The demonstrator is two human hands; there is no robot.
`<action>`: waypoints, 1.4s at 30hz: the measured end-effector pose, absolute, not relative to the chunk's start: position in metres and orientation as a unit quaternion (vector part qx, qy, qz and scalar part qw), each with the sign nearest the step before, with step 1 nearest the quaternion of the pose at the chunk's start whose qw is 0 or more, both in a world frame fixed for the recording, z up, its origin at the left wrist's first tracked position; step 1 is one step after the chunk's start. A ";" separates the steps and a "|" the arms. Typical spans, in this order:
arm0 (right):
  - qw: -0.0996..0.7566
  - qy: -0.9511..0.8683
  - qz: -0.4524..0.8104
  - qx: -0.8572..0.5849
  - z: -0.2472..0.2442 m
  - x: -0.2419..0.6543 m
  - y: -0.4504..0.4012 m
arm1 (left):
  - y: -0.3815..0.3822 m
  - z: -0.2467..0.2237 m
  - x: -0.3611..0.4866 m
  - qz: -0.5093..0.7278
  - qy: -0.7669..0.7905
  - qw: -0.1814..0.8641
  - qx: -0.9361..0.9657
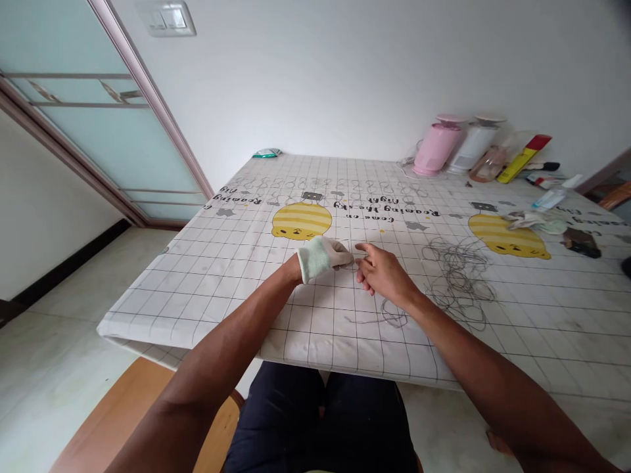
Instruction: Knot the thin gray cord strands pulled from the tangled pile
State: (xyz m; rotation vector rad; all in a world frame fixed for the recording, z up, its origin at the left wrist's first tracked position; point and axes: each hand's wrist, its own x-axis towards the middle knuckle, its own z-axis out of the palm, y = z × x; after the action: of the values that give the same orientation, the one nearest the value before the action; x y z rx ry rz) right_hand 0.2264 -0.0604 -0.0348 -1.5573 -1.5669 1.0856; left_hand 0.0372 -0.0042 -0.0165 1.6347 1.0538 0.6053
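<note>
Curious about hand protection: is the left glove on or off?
On: the pale fabric glove covers the left hand, down to the wrist.

A plain white wall [320, 79] rises behind the worktop [187, 282], which wears a white gridded cloth [310, 332] printed with yellow figures. A light switch [170, 18] sits high at left, beside a door [113, 144] of frosted pale-green panels in a pinkish frame. Below, a dark skirting board [73, 261] borders the pale floor [54, 361]; a wooden seat [123, 414] stands near. Soft light dims rightward.
</note>
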 end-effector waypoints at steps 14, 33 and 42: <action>0.528 -0.486 0.478 -0.507 -0.036 0.233 -0.050 | -0.012 -0.011 0.044 0.358 0.404 0.602 0.589; 0.396 -0.570 0.409 -0.592 -0.036 0.232 -0.055 | -0.016 -0.016 0.070 0.362 0.457 0.581 0.568; 0.257 -0.653 0.340 -0.626 -0.032 0.235 -0.057 | -0.011 -0.030 0.071 0.320 0.466 0.580 0.587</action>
State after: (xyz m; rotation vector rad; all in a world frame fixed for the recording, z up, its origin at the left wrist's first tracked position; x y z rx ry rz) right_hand 0.2350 -0.0571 -0.0317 -1.6996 -1.7715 0.9227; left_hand 0.0706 -0.0107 -0.0299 1.3717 1.0894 0.7484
